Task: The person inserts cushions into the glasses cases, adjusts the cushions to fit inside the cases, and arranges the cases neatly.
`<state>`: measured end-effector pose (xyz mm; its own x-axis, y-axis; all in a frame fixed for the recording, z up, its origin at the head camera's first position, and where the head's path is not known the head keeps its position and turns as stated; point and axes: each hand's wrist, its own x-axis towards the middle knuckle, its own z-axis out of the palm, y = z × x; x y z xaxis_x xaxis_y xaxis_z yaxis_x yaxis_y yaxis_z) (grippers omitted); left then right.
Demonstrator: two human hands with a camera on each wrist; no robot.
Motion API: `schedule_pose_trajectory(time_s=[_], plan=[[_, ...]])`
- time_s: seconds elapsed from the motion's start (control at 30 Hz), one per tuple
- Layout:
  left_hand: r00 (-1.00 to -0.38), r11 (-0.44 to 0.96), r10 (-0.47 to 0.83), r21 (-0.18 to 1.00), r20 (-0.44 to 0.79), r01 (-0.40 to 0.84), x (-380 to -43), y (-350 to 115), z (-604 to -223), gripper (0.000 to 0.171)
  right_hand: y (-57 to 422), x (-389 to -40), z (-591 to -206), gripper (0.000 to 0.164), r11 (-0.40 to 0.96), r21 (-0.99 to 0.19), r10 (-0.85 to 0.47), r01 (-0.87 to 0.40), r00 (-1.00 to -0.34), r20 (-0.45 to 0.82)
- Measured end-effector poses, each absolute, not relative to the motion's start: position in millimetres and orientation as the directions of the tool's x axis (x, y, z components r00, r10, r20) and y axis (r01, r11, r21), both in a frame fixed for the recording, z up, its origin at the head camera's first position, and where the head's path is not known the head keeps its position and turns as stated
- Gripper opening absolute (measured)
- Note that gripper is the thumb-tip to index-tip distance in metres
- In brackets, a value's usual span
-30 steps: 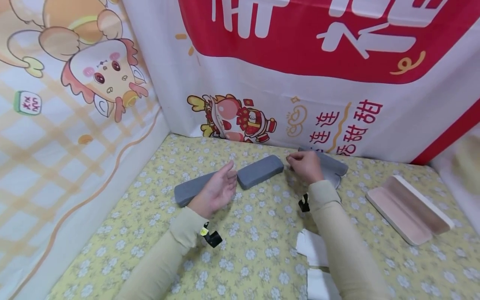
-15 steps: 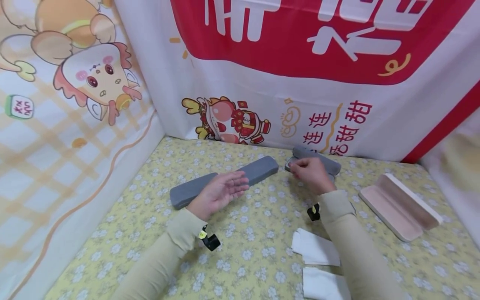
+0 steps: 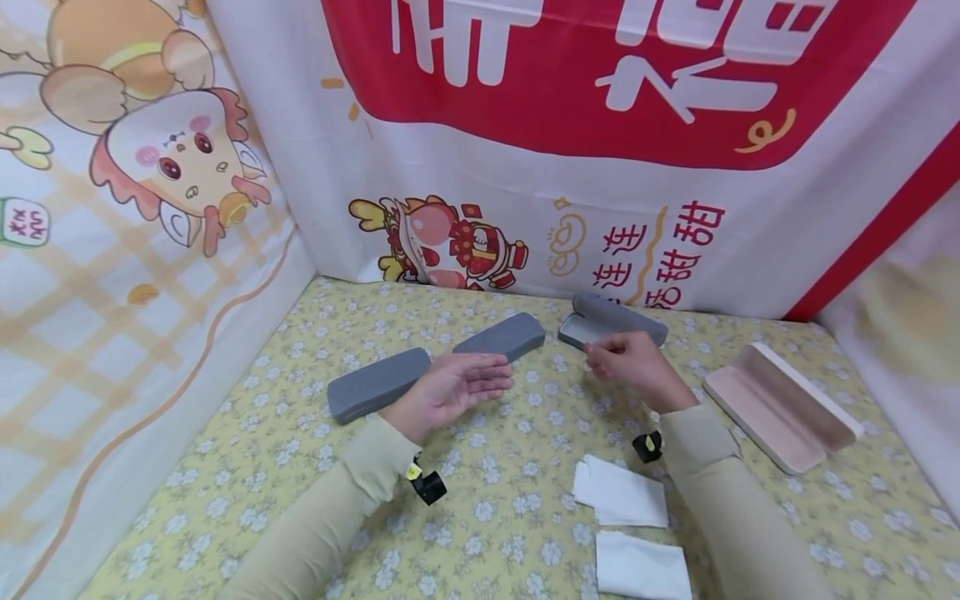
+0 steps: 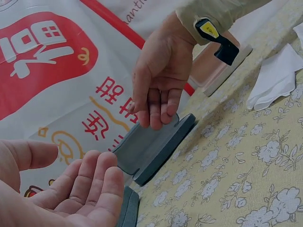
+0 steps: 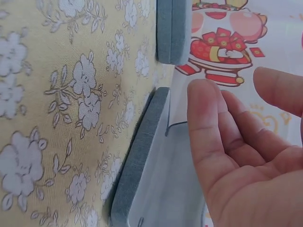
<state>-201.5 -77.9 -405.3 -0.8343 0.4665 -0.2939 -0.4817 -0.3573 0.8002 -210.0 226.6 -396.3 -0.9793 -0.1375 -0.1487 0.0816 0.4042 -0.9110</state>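
Note:
My left hand (image 3: 457, 390) hovers near two closed grey glasses cases, fingers loosely extended and nothing in it. One closed case (image 3: 378, 383) lies to its left, and the other closed case (image 3: 502, 335) is partly hidden behind the fingers. My right hand (image 3: 630, 367) is in front of a third grey glasses case (image 3: 617, 317), whose lid stands up and whose pale inside (image 5: 165, 175) shows bare. In the right wrist view, a gap separates the right thumb from the loosely bent fingers (image 5: 206, 123), with nothing between them.
A pale pink glasses case (image 3: 780, 408) lies with its lid up at the right. Two folded white cloths (image 3: 621, 492) lie near the right forearm. Behind the flowered tablecloth (image 3: 480, 508) hangs a printed white and red curtain (image 3: 450, 158); another printed sheet (image 3: 90, 333) hangs at the left.
My right hand has drawn back from the grey case with the raised lid, uncovering more of it. My left hand has shifted right and turned flatter. The head view has swung slightly right.

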Motion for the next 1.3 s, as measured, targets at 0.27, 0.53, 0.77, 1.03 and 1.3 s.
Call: schedule_pose_trajectory(time_s=[0.27, 0.53, 0.77, 1.03, 1.3], plan=[[-0.808, -0.310, 0.512, 0.814, -0.291, -0.491, -196, -69, -404, 0.043, 233, -188, -389, 0.027, 0.414, -0.906, -0.165, 0.087, -0.972, -0.169], [-0.783, -0.219, 0.564, 0.866, -0.263, -0.449, -192, -66, -404, 0.041, 238, -173, -391, 0.025, 0.415, -0.904, -0.164, 0.107, -0.968, -0.190], [-0.775, -0.198, 0.572, 0.872, -0.269, -0.448, -193, -58, -407, 0.035, 248, -158, -389, 0.031, 0.425, -0.897, -0.152, 0.124, -0.967, -0.205], [-0.770, -0.071, 0.577, 0.923, -0.271, -0.378, -189, -44, -410, 0.039, 254, -140, -388, 0.032, 0.427, -0.895, -0.158, 0.127, -0.964, -0.212], [-0.753, 0.079, 0.591, 0.950, -0.290, -0.304, -184, -34, -415, 0.038, 255, -127, -391, 0.033, 0.431, -0.888, -0.159, 0.159, -0.956, -0.249]])
